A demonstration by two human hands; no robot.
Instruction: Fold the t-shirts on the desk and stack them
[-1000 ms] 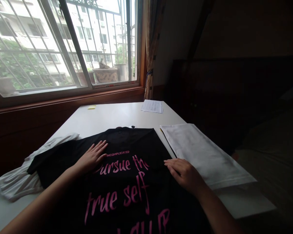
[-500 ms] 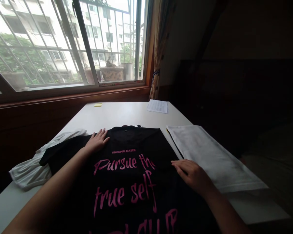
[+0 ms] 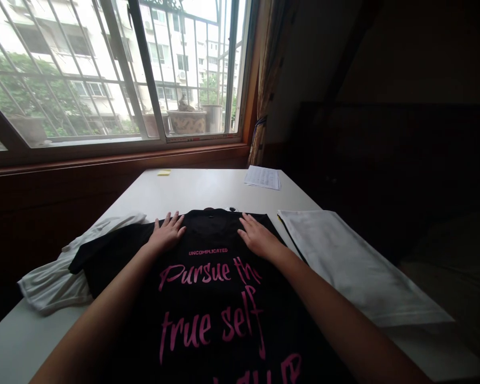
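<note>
A black T-shirt (image 3: 212, 298) with pink lettering lies spread over the white table, its collar toward the far side. My left hand (image 3: 168, 232) rests on the shirt's left shoulder area with fingers spread. On the opposite shoulder lies my right hand (image 3: 258, 236), palm down, fingers stretched out beside the collar. The shirt's left sleeve reaches out over a crumpled white garment (image 3: 56, 280). Its right side looks folded in, with the print cut off at that edge. The lower part of the shirt runs out of view.
A folded whitish-grey cloth (image 3: 356, 261) lies along the right of the white table (image 3: 200, 186). Printed papers (image 3: 263, 177) and a yellow note (image 3: 164, 172) sit at the far end. Small round things peek out behind the collar. A barred window (image 3: 116, 74) and a curtain (image 3: 262, 106) stand beyond.
My right hand has moved from the shirt's right edge up and left to the shoulder beside the collar. My left hand stays on its shoulder. The view has shifted slightly.
</note>
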